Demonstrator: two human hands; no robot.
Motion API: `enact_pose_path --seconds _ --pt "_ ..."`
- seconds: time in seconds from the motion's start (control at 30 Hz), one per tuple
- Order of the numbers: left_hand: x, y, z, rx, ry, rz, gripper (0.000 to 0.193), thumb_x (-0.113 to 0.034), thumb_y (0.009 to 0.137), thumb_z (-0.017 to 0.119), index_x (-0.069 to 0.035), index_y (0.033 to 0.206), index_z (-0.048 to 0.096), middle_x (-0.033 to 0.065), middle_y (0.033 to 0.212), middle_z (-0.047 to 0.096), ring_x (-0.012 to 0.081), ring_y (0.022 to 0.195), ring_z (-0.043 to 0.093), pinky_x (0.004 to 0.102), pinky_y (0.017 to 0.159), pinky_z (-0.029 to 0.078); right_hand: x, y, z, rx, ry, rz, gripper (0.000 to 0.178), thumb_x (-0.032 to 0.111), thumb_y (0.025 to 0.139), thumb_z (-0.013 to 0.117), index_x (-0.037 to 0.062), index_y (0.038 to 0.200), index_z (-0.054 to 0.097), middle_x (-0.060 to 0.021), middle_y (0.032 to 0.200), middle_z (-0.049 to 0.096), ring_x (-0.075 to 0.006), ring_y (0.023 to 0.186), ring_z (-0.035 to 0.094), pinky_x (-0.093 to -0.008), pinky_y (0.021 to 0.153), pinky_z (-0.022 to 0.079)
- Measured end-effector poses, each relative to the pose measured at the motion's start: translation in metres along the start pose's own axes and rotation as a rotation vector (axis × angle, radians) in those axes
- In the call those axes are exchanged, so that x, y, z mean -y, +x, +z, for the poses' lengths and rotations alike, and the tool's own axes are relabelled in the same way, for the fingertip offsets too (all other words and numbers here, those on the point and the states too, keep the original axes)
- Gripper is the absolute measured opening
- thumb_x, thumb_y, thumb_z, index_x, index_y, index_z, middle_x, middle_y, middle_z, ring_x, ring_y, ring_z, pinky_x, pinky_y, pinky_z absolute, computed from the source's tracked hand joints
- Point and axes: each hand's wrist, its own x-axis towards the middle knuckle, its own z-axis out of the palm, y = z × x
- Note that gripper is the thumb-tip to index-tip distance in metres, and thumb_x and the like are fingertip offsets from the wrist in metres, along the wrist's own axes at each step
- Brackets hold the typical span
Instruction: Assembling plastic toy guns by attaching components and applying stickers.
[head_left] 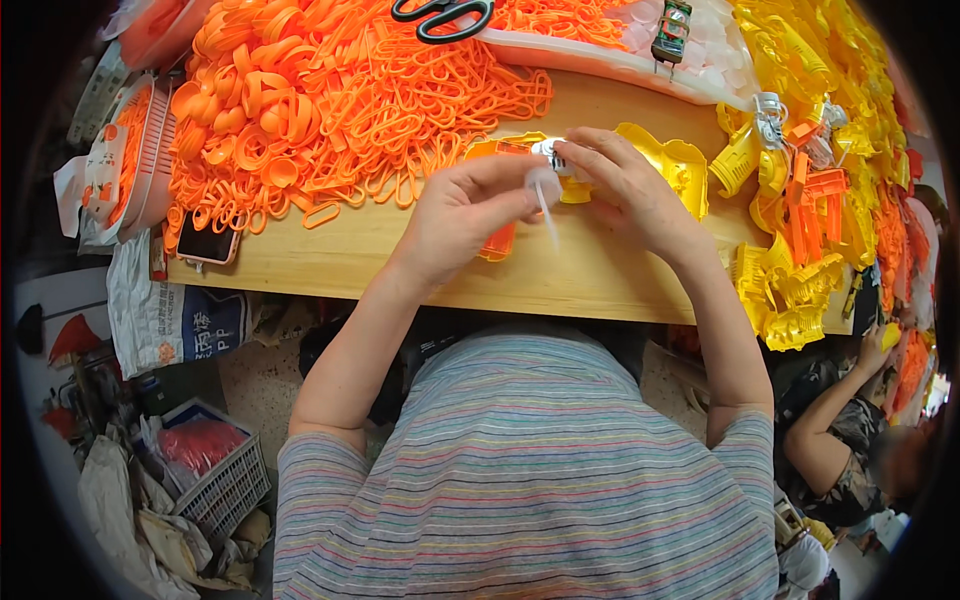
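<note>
Two hands work over the pale wooden table (600, 275): the left hand (462, 215) and right hand (628, 185) both pinch one small silver-and-white plastic part (549, 160). One black-handled pair of scissors (442, 17) and one dark smartphone (206, 243) flank a heap of orange plastic loops (340, 100), too many to count.

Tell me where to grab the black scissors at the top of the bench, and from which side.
Take the black scissors by the two finger loops, which lie free on the orange plastic loops. The blades run out of the picture's top edge, so their pose cannot be told. Probably come down from above; the near side is open over the wooden bench. Both hands are busy.
</note>
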Motion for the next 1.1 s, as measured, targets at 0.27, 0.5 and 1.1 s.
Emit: enact_pose_path --seconds 0.27,0.5,1.1 --pt "0.001 0.014 -0.007 -0.105 0.146 0.113 0.032 -0.001 0.091 0.06 0.005 0.123 0.057 0.0118 0.111 0.066 0.0166 0.1 0.064 0.03 0.086 0.055 0.0 0.003 -0.003 0.056 0.152 0.018 0.075 -0.012 0.064 0.064 0.0148 0.133 0.051 -0.0123 0.121 0.053 -0.032 0.108 0.056 -0.0377 0.088 0.052" --pt "0.007 0.019 -0.012 -0.139 0.227 0.159 0.032 -0.003 0.089 0.064 0.002 0.121 0.06 0.0091 0.105 0.067 0.0129 0.092 0.064 0.0252 0.079 0.054 0.001 0.003 -0.004 0.055 0.208 0.042 0.07 -0.011 0.065 0.065 0.0142 0.129 0.055 -0.0118 0.12 0.053 -0.0312 0.106 0.057 -0.0373 0.087 0.052" --pt "0.0 0.045 0.005 0.193 1.093 0.626 0.019 -0.004 0.077 0.071 -0.006 0.095 0.065 0.0093 0.088 0.067 0.0231 0.072 0.065 0.0321 0.064 0.052 -0.014 0.008 -0.003 0.096 0.389 0.099 0.055 -0.011 0.068 0.063 0.008 0.121 0.058 -0.0138 0.115 0.054 -0.0315 0.105 0.057 -0.0367 0.088 0.05"
